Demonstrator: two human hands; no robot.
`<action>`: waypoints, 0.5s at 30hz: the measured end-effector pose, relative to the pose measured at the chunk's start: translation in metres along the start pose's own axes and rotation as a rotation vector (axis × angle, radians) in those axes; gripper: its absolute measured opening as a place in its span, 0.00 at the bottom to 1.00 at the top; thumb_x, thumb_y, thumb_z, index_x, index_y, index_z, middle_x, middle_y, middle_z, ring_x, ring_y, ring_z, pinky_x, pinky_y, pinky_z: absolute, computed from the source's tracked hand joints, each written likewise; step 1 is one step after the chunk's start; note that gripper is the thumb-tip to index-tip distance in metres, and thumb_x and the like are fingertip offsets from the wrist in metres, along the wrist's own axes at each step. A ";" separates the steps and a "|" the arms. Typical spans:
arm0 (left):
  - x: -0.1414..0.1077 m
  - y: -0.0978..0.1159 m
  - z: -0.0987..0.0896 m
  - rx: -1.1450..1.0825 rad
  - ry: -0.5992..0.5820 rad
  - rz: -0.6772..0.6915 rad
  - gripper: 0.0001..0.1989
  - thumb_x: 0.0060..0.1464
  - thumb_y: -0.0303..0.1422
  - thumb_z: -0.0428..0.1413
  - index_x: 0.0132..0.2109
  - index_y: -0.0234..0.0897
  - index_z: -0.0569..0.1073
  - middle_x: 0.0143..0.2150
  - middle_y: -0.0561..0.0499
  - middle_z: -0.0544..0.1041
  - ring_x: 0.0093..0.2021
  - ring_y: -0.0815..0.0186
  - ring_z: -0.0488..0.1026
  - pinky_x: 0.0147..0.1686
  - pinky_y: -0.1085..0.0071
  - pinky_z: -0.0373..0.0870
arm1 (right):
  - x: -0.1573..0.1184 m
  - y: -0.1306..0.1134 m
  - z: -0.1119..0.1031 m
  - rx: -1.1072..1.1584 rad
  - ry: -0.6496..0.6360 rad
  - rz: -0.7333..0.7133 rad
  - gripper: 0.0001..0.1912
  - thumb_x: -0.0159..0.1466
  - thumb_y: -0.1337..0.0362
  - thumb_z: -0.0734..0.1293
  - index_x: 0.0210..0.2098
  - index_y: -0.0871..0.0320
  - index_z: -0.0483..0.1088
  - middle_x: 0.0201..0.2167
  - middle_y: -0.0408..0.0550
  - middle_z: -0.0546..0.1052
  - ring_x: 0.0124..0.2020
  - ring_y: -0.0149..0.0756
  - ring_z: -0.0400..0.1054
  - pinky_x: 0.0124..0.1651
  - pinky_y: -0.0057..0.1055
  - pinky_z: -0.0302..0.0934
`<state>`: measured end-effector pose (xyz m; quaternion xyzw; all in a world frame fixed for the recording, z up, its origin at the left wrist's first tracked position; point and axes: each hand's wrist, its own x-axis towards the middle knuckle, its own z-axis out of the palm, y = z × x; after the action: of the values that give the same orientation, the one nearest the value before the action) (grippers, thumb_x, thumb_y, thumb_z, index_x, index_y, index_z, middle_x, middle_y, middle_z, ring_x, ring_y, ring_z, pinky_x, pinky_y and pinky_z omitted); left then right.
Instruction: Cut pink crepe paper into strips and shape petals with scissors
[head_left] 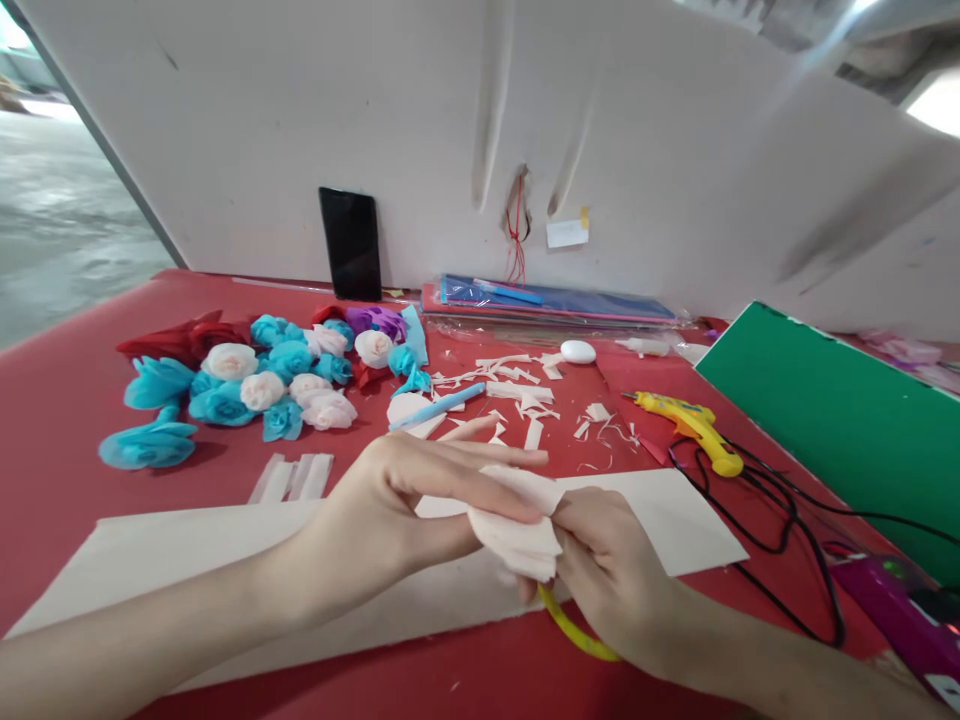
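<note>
My left hand (427,490) pinches a small stack of cream-white crepe paper petals (514,545) between thumb and forefinger, its other fingers stretched out. Against the right edge of that stack, my right hand (611,555) is closed round scissors, whose yellow handle loop (574,630) shows below its fingers. The blades are hidden by the paper and my fingers. Under both hands lies a long cream paper sheet (247,560) on the red tabletop. Cream paper scraps (521,392) are scattered just beyond, beside a light blue pen (439,407).
Blue, white, red and purple paper flowers (262,375) are heaped at the left. A yellow glue gun (690,425) with a black cord lies right, near a green board (832,430). A phone (351,245) leans on the back wall, left of plastic-wrapped sheets (555,298).
</note>
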<state>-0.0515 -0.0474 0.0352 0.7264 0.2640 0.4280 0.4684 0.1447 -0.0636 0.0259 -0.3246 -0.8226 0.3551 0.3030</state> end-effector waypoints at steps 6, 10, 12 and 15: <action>0.001 -0.003 -0.001 0.014 -0.002 -0.008 0.13 0.50 0.27 0.61 0.38 0.57 0.79 0.40 0.64 0.81 0.49 0.65 0.75 0.63 0.63 0.54 | 0.001 0.000 0.000 0.097 -0.041 0.135 0.15 0.65 0.70 0.54 0.23 0.58 0.64 0.19 0.40 0.71 0.21 0.25 0.65 0.27 0.19 0.58; 0.004 -0.003 -0.002 -0.046 -0.024 -0.076 0.11 0.52 0.29 0.60 0.37 0.55 0.79 0.38 0.63 0.81 0.48 0.63 0.76 0.64 0.60 0.50 | 0.003 -0.001 0.000 0.242 -0.068 0.176 0.15 0.66 0.69 0.53 0.24 0.58 0.62 0.19 0.41 0.70 0.22 0.25 0.62 0.27 0.20 0.57; 0.004 -0.003 -0.003 -0.071 -0.041 -0.106 0.10 0.55 0.29 0.58 0.38 0.53 0.80 0.38 0.61 0.82 0.46 0.64 0.77 0.64 0.59 0.51 | 0.005 -0.002 0.000 0.311 -0.081 0.208 0.14 0.67 0.67 0.54 0.26 0.59 0.63 0.19 0.41 0.69 0.22 0.25 0.60 0.27 0.20 0.56; 0.004 -0.001 -0.002 -0.149 -0.083 -0.150 0.11 0.56 0.26 0.56 0.37 0.47 0.81 0.40 0.56 0.82 0.42 0.62 0.79 0.56 0.62 0.65 | 0.005 -0.004 -0.002 0.395 -0.112 0.251 0.13 0.67 0.65 0.54 0.29 0.60 0.64 0.20 0.41 0.69 0.22 0.25 0.60 0.26 0.21 0.57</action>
<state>-0.0514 -0.0430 0.0363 0.6847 0.2656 0.3798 0.5625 0.1421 -0.0610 0.0311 -0.3384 -0.7059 0.5616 0.2679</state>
